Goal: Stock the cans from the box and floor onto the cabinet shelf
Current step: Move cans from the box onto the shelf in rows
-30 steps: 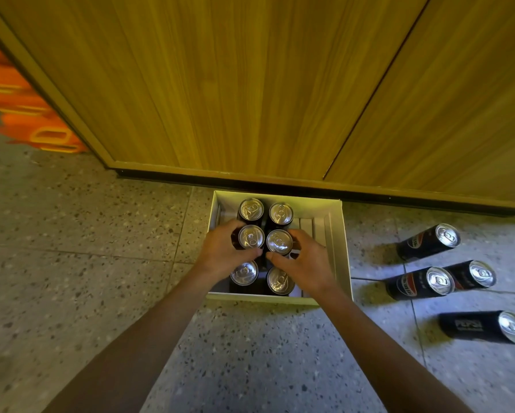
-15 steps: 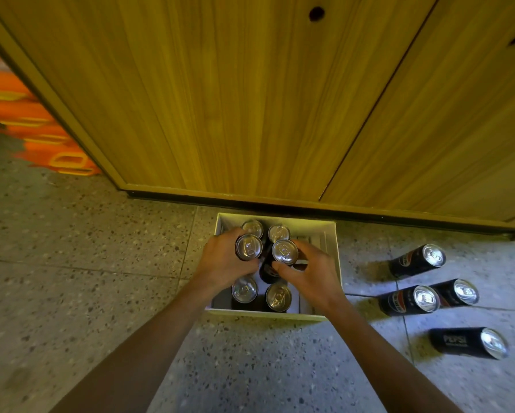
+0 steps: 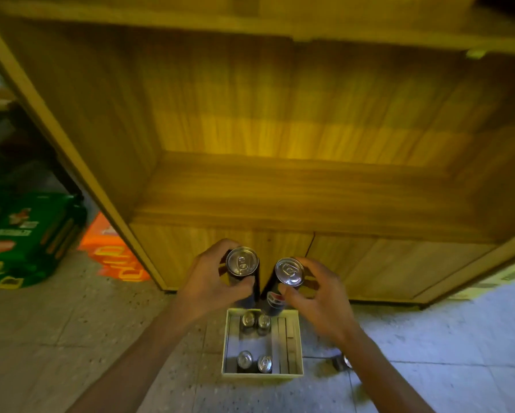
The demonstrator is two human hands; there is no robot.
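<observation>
My left hand point(image 3: 211, 281) grips a black can point(image 3: 243, 265) held upright above the box. My right hand point(image 3: 319, 296) grips a second black can point(image 3: 286, 278), tilted a little, right beside the first. Both cans hang in front of the cabinet's lower doors, below the open wooden shelf point(image 3: 295, 192). Directly under my hands the white box point(image 3: 295, 338) stands on the floor with several cans upright in it, two at the back point(image 3: 254, 321) and two at the front point(image 3: 254, 361). My right forearm hides most of a can lying on the floor point(image 3: 344, 361).
The cabinet's lower doors point(image 3: 369, 263) are closed. An upper shelf board point(image 3: 250, 22) runs across the top. Green crates point(image 3: 23, 234) and orange crates point(image 3: 113, 254) stand to the left of the cabinet. Speckled tile floor point(image 3: 71, 338) surrounds the box.
Both hands have lifted one can each out of the box's middle row and raised them. My head has tilted up, bringing the open shelf into view; the floor cans at the right have left the view.
</observation>
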